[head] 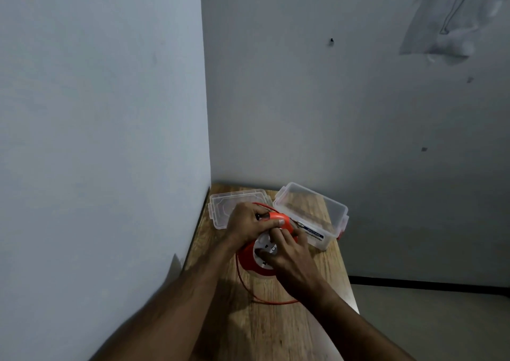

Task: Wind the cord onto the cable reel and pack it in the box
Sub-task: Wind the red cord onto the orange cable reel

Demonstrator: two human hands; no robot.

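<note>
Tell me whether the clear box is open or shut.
Open: the clear box stands lidless, its lid lying flat beside it on the table.

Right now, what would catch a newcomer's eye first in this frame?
The bright orange cable reel at mid-table, gripped by the left hand on its upper rim, with the right hand on its white face. Loose orange cord trails toward the viewer. Behind sit the clear box and its lid, off.

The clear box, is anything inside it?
Nothing shows inside the clear box; through it you see the wooden table. The label hides a bit of its front corner.
</note>
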